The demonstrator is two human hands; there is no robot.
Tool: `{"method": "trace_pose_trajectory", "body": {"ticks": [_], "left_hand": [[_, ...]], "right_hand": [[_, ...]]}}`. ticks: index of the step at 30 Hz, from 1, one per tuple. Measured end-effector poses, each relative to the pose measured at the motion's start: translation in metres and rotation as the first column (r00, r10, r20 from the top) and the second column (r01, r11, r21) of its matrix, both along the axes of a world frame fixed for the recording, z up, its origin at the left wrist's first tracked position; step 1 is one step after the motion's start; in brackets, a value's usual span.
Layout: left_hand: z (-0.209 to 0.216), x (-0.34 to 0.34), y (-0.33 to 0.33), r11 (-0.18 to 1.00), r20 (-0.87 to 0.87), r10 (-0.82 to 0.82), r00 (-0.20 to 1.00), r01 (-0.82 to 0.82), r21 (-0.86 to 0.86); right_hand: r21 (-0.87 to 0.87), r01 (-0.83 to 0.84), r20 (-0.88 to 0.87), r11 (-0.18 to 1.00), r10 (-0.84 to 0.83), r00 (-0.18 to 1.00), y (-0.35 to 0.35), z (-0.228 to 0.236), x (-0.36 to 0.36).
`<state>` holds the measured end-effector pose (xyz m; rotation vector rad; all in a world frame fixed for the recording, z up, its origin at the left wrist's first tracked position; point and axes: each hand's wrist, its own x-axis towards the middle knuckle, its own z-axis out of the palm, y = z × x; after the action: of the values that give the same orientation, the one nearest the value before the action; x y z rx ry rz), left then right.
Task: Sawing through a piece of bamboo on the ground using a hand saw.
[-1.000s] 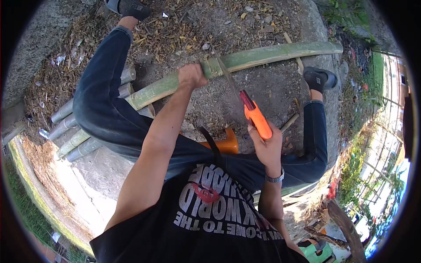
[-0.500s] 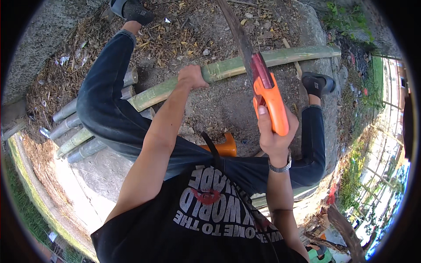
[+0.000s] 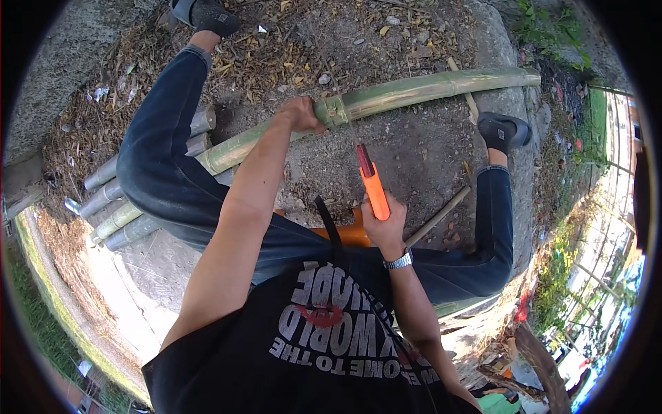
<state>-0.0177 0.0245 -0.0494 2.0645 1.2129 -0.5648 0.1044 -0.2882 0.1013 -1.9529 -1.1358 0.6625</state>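
Note:
A long green bamboo pole (image 3: 414, 91) lies slantwise in front of me, from beside my left knee up to the far right. My left hand (image 3: 299, 114) is closed over it, just left of a ringed node. In my right hand (image 3: 387, 219) is a hand saw (image 3: 373, 190), gripped by its orange handle. The saw's thin blade is seen edge-on and crosses the pole just right of that node, pointing away from me. Whether its teeth have bitten into the bamboo cannot be made out.
Several cut bamboo lengths (image 3: 114, 201) lie left, partly behind my left leg. An orange curved object (image 3: 353, 233) with a black strap sits by my lap. One stick (image 3: 441, 215) lies near my right knee; another stick (image 3: 472, 107) runs under the pole. Dry leaves (image 3: 276, 62) litter the far ground.
The saw has come down from its raised, tilted position and moved left, its blade now edge-on at the pole. My left hand keeps its grip; the pole has shifted slightly.

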Motion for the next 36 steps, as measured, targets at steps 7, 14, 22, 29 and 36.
{"method": "trace_pose_trajectory", "body": {"ticks": [7,14,22,29,36], "left_hand": [[0.009,0.006,0.009,0.997,0.008,-0.035,0.999,0.036,-0.065],[0.024,0.004,-0.019,0.999,-0.051,-0.037,0.998,0.035,-0.036],[0.033,0.013,-0.064,0.969,-0.016,0.041,0.999,-0.036,0.246],[0.016,0.005,-0.071,0.908,0.109,0.108,0.988,-0.143,0.394],[0.063,0.018,-0.041,0.988,-0.069,-0.053,0.996,0.062,0.141]], "right_hand": [[-0.056,0.045,-0.013,0.997,-0.045,0.999,-0.076,0.045,-0.01],[0.11,0.086,-0.002,0.99,-0.087,0.996,0.015,-0.038,-0.021],[-0.066,-0.068,0.11,0.995,0.075,0.991,0.093,0.101,0.008],[0.117,0.0,-0.206,0.993,0.024,0.978,0.09,0.185,0.034],[0.165,0.037,-0.091,0.986,-0.022,0.996,0.023,0.047,0.011]]}}
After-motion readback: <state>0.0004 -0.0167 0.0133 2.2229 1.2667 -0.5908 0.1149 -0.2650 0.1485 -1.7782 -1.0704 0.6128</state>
